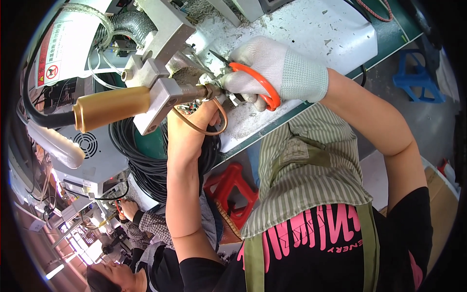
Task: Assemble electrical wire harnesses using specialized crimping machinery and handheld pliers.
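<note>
My right hand (260,68), in a white knit glove, has a pair of orange-handled scissors (256,78) looped in it. Their dark pointed blade juts out to the left past the knuckles. The gloved fingertips press together close to a metal nozzle. My bare left hand (197,117) is beneath the tool head, its fingers curled and mostly covered by the fittings and a thin copper tube (225,121). Small white and metallic bits (236,100) show between both hands, too small to name. In front of the left hand stands a machine arm with a gold cylindrical handle (114,108).
The white work sheet (321,29), strewn with clippings, covers a green bench. A coil of black cable (141,160) hangs left of my forearm. Red (232,187) and blue (419,80) plastic stools stand below. Another person (121,275) works at the lower left.
</note>
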